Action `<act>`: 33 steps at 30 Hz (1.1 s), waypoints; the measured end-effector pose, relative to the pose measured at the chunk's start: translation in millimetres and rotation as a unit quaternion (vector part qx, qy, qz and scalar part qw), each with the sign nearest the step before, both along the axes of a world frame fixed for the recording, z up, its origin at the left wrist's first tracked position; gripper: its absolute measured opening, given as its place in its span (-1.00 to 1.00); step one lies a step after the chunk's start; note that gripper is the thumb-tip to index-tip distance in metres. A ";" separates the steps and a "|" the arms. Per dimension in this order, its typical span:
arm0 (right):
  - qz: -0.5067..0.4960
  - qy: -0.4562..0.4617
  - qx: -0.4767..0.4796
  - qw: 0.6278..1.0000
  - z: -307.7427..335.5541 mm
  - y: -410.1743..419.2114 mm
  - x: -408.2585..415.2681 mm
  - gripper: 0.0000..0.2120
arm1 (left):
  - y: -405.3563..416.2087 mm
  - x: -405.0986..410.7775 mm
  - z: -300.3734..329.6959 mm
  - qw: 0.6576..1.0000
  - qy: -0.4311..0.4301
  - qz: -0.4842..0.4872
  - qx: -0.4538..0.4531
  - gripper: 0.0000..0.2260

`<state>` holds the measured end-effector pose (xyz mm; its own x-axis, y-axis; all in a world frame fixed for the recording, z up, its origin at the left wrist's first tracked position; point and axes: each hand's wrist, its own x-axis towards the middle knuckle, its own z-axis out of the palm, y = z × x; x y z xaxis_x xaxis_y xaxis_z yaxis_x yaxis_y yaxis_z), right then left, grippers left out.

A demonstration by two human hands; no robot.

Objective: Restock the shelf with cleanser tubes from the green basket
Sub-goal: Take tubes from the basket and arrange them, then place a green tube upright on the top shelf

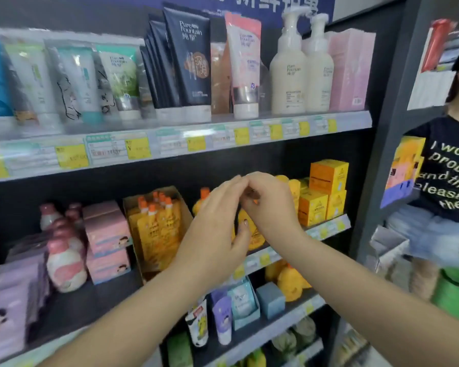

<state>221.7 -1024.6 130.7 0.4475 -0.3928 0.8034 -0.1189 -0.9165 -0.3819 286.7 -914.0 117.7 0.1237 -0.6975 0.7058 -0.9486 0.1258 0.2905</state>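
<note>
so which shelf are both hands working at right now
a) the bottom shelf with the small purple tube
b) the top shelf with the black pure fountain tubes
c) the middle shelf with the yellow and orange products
c: the left hand and the right hand meet in front of a yellow bottle on the middle shelf, beside the orange boxes, below the black Pure Fountain tubes.

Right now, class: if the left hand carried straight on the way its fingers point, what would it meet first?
Probably the right hand: the left hand has its fingertips already at it, in front of the yellow bottles. Depth is uncertain.
</note>
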 end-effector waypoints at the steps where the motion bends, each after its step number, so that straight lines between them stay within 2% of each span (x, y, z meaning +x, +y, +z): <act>1: 0.002 0.000 -0.006 1.000 -16.9 -4.3 -2.7 -0.89 | -2.2 -0.5 -11.3 1.000 0.001 -0.002 0.017 -0.48; 4: 0.010 0.021 -0.003 1.000 -75.9 -9.4 -12.2 -0.82 | -8.6 -4.9 -49.3 0.997 0.016 0.000 0.076 -0.49; 10: -0.008 0.132 0.023 0.991 -169.1 -3.8 -30.5 -0.80 | -15.1 -19.1 -121.5 0.974 0.069 -0.005 0.217 -0.48; 13: 0.000 0.186 0.065 0.980 -210.0 0.5 -45.3 -0.79 | -16.4 -26.1 -160.9 0.952 0.111 0.010 0.286 -0.46; 16: 0.014 0.217 0.116 0.969 -250.0 7.2 -63.1 -0.79 | -15.8 -33.2 -204.4 0.937 0.151 0.017 0.316 -0.49; 20: 0.050 0.200 0.197 0.959 -288.0 19.4 -78.0 -0.69 | -17.2 -44.1 -256.7 0.888 0.265 -0.004 0.376 -0.68; 24: 0.021 0.159 0.259 0.952 -309.8 15.9 -81.1 -0.76 | -20.1 -62.9 -291.5 0.826 0.445 -0.016 0.347 -0.55; 27: 0.000 0.172 0.277 0.945 -334.0 8.0 -81.2 -0.80 | -19.8 -67.3 -313.3 0.819 0.448 0.011 0.359 -0.46; 29: -0.011 0.196 0.274 0.941 -355.5 5.1 -82.3 -0.79 | -18.3 -60.8 -336.2 0.810 0.442 0.026 0.384 -0.51; 31: -0.012 0.224 0.270 0.936 -377.1 4.8 -85.0 -0.79 | -15.0 -50.9 -370.3 0.782 0.447 0.056 0.430 -0.61; 33: -0.006 0.251 0.268 0.930 -397.3 4.9 -89.0 -0.77 | -10.9 -42.8 -415.3 0.725 0.470 0.098 0.494 -0.70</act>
<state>132.6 -1019.7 -266.7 0.7066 -0.6839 0.1814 -0.4138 -0.6074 -0.6781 243.9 -924.9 -297.6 0.3911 -0.7086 -0.5873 -0.2448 -0.6953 0.6758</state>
